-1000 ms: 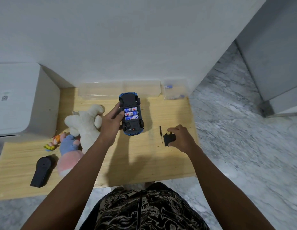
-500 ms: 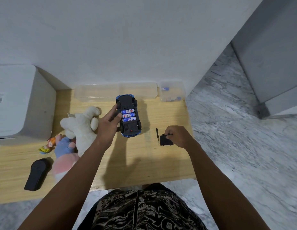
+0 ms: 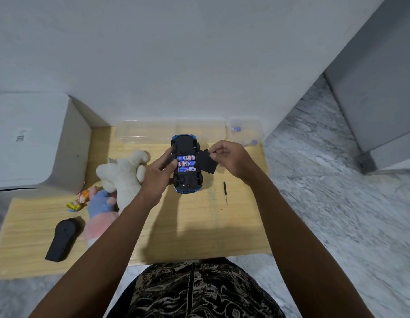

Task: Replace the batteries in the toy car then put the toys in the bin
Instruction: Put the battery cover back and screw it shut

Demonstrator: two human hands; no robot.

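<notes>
left grip (image 3: 157,174) curled, right grip (image 3: 230,157) pinching

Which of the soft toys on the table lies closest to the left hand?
The white plush toy, just left of the left hand; the blue-and-pink plush lies nearer the table's front edge.

A light wooden desk (image 3: 199,226) stands against a plain white wall (image 3: 176,53). At its left end sits a white boxy appliance (image 3: 34,143) with a small label on top. A black oblong object (image 3: 60,239) lies near the desk's front left edge. The floor (image 3: 337,191) is grey marbled stone, and a grey cabinet (image 3: 378,88) stands at the right.
</notes>
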